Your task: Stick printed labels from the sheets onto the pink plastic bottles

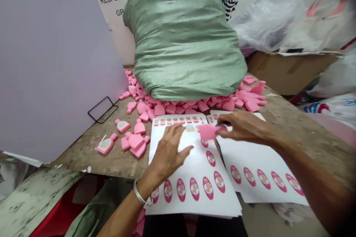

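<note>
My left hand (171,152), with a bangle on its wrist, is over a white sticker sheet (178,159) printed with pink oval labels. Its fingers are spread and its thumb stands apart. A pale green oval label (190,128) shows just beyond its fingertips; whether it touches them I cannot tell. Over the sheet's right edge, my right hand (239,127) grips a pink bottle-shaped piece (208,132), blurred by motion. Something dark and thin (223,123) also shows at its fingers, too unclear to name.
Many pink bottle-shaped pieces (169,109) lie heaped below a large green sack (186,44). Left of the sheet are loose pieces, some bearing labels (105,144). A second sticker sheet (258,163) lies to the right. A black wire frame (102,110) leans by a pale panel (55,63).
</note>
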Demonstrator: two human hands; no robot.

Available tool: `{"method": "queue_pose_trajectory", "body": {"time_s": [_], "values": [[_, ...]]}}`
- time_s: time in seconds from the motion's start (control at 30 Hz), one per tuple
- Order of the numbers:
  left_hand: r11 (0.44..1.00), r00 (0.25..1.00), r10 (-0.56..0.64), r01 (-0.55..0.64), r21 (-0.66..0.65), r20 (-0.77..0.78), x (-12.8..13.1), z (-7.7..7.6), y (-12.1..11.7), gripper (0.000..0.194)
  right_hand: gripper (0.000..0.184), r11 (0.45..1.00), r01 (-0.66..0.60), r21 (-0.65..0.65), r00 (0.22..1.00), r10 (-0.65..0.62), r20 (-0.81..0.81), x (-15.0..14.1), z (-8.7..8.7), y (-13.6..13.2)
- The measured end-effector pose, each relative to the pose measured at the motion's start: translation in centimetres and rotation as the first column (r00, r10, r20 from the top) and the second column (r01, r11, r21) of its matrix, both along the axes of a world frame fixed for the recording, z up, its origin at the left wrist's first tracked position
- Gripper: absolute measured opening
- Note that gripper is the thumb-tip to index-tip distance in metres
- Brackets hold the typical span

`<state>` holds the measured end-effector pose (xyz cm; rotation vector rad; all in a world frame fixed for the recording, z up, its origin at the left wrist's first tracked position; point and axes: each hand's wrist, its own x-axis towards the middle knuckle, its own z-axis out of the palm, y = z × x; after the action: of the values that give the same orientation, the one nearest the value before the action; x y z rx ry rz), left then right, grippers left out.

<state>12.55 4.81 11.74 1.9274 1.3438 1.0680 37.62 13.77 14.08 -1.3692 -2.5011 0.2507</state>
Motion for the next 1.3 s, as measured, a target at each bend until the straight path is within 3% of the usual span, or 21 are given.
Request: {"method": "queue_pose_trajectory", "body": {"time_s": [0.07, 0.1, 0.17, 0.2, 0.27, 0.33, 0.4, 0.57, 0.77, 0.87, 0.93, 1.03, 1.13, 1.3], "values": [[0.957, 0.972, -0.232, 0.233, -0.175, 0.028, 1.0, 0.7, 0.2, 0.036, 0.012, 0.942, -0.267, -0.204, 0.963, 0.252, -0.100, -0.4, 1.2, -2.5], [0.890, 0.937, -0.339, 0.347, -0.295, 0.079, 1.4, 0.6, 0.1, 0.031, 0.014, 0.898, -0.331, -0.289, 0.941, 0.292, -0.170, -0.7, 1.3, -3.4], [0.744, 0.883, -0.416, 0.468, -0.477, 0.218, 1.6, -0.3, -0.5, 0.029, 0.024, 0.878, -0.282, -0.387, 0.944, 0.183, -0.274, -1.3, 0.2, -4.7], [0.713, 0.884, -0.370, 0.468, -0.522, 0.286, 1.4, -1.0, -0.9, 0.030, 0.033, 0.893, -0.176, -0.414, 0.959, 0.060, -0.278, -1.5, -1.0, -5.0], [0.760, 0.911, -0.143, 0.352, -0.546, 0.387, 0.3, -2.4, -2.0, 0.032, 0.050, 0.888, 0.134, -0.439, 0.954, -0.236, -0.187, -1.7, -3.9, -5.6], [0.811, 0.890, 0.087, 0.197, -0.551, 0.447, -1.2, -3.4, -2.9, 0.033, 0.058, 0.813, 0.390, -0.432, 0.894, -0.448, -0.036, -1.8, -6.8, -6.2], [0.834, 0.844, 0.212, 0.105, -0.541, 0.492, -2.3, -4.2, -3.4, 0.032, 0.053, 0.754, 0.521, -0.400, 0.837, -0.544, 0.065, -1.9, -8.7, -6.9], [0.811, 0.811, 0.326, 0.025, -0.584, 0.486, -2.3, -5.6, -3.9, 0.031, 0.042, 0.718, 0.577, -0.388, 0.800, -0.593, 0.094, -2.1, -9.1, -8.7], [0.752, 0.803, 0.329, 0.095, -0.652, 0.497, -2.8, -6.1, -5.4, 0.032, 0.046, 0.668, 0.630, -0.396, 0.765, -0.622, 0.169, -1.9, -9.1, -12.4], [0.734, 0.836, 0.305, 0.099, -0.672, 0.457, -2.8, -5.0, -5.1, 0.030, 0.047, 0.696, 0.603, -0.390, 0.782, -0.613, 0.115, -1.2, -9.1, -12.4], [0.765, 0.859, 0.287, 0.061, -0.641, 0.424, -2.0, -4.0, -3.8, 0.029, 0.041, 0.764, 0.545, -0.346, 0.808, -0.588, -0.025, -1.0, -9.0, -10.7], [0.830, 0.867, 0.263, 0.021, -0.557, 0.424, 0.3, -3.4, -0.5, 0.029, 0.025, 0.893, 0.438, -0.102, 0.873, -0.450, -0.191, -1.6, -9.1, -6.4], [0.860, 0.844, 0.242, 0.040, -0.508, 0.478, 2.6, -4.3, 3.0, 0.028, 0.015, 0.945, 0.297, 0.136, 0.946, -0.272, -0.176, -2.9, -10.0, -2.2], [0.853, 0.801, 0.172, 0.170, -0.493, 0.574, 4.0, -7.0, 5.8, 0.034, 0.014, 0.949, 0.223, 0.221, 0.974, -0.208, -0.086, -3.9, -12.0, 0.2]]}}
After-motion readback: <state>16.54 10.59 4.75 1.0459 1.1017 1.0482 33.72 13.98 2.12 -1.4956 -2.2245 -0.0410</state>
